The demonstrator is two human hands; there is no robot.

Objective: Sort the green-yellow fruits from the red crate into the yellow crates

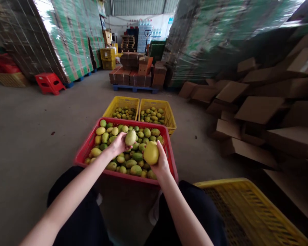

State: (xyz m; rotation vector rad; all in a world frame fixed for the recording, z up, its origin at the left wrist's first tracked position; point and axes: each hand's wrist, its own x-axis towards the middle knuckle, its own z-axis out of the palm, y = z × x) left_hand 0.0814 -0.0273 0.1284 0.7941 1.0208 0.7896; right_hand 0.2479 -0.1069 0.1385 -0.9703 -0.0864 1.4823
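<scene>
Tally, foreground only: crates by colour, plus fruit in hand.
Red crate: 1
Yellow crates: 3 (rear left crate, rear right crate, lower-right crate)
Held fruit: 2 (one in the left hand, one in the right hand)
Total: 6

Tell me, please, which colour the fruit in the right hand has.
The fruit is yellow, seen best in the head view.

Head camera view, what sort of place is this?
Probably a fruit warehouse: there's a tall plastic-wrapped stack, a heap of cardboard boxes, and a red crate of green and yellow fruit.
</scene>
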